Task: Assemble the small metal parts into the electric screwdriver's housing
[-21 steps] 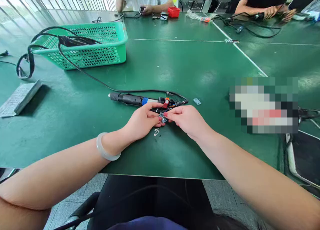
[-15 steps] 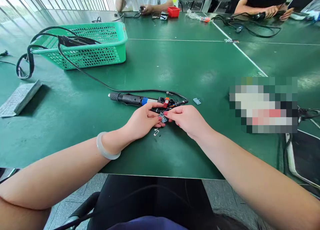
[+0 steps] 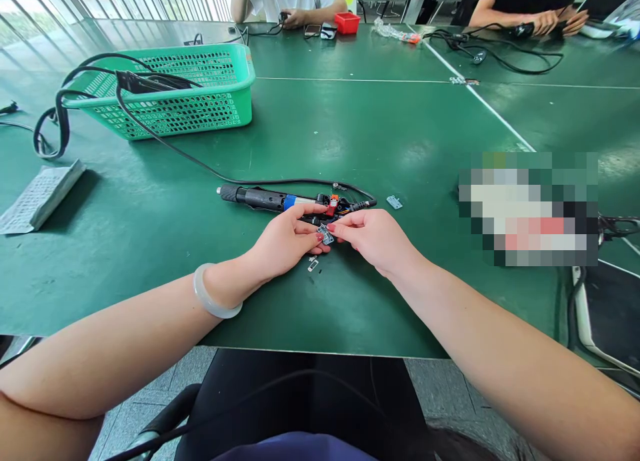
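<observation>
Between thumb and fingers, my left hand (image 3: 285, 244) grips a small grey-blue circuit board (image 3: 325, 234). My right hand (image 3: 373, 237) pinches the board's upper right edge with thumb and forefinger. Just behind the hands lies a black electric screwdriver (image 3: 257, 198) with a blue band; its right end shows exposed wires and a red-orange part (image 3: 332, 205). A cable (image 3: 295, 181) runs from that end. Below my left fingers a small pale metal frame (image 3: 313, 265) lies on the table. Another small grey-blue board (image 3: 394, 202) rests right of the screwdriver.
A green perforated basket (image 3: 200, 107) holding black cables stands at the back left. A wrapped pad (image 3: 43, 197) lies at left. Across the green table (image 3: 350, 127), two people handle devices near a red box (image 3: 347, 23). A blurred-out object (image 3: 530, 211) and dark tablet-like thing (image 3: 613, 307) are at right.
Almost nothing differs. Both hands stay on the small board, which is raised or shifted very slightly.
</observation>
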Motion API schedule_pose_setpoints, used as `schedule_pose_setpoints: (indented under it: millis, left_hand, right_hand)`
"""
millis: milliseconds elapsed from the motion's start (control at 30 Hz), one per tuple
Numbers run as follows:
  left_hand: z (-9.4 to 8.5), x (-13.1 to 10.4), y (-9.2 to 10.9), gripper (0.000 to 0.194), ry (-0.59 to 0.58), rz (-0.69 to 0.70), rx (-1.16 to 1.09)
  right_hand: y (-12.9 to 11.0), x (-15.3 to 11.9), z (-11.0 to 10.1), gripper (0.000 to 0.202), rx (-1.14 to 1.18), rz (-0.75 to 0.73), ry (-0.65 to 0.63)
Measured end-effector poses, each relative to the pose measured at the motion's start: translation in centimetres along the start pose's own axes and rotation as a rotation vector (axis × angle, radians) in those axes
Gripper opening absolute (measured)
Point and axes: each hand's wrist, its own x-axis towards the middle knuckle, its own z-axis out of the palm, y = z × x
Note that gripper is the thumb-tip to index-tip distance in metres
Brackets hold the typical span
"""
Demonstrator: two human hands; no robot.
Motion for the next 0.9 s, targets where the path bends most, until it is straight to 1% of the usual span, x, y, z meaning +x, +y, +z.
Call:
schedule_pose_setpoints:
  millis: [100,200,300,467,900]
  left_hand:
    - [0.02,-0.04,-0.06,0.049,0.002,0.012,0.006]
    - [0.02,-0.05,-0.08,0.051,0.02,0.037,0.075]
    - [0.02,-0.01,-0.06,0.046,0.031,0.035,0.133]
    - [0.08,0.14,0.0,0.034,0.037,0.012,0.114]
    - [0.11,0.21,0.03,0.03,0.034,0.012,0.113]
  right_hand:
    - [-0.14,-0.07,0.03,0.019,-0.01,-0.011,-0.004]
    - [-0.13,-0.16,-0.02,0.018,-0.007,-0.016,-0.009]
    - [-0.05,-0.22,-0.1,0.018,-0.002,-0.016,-0.011]
    - [-0.07,-0.17,-0.13,0.017,-0.008,-0.019,-0.027]
    - [-0.09,-0.18,-0.1,0.017,-0.022,-0.029,-0.028]
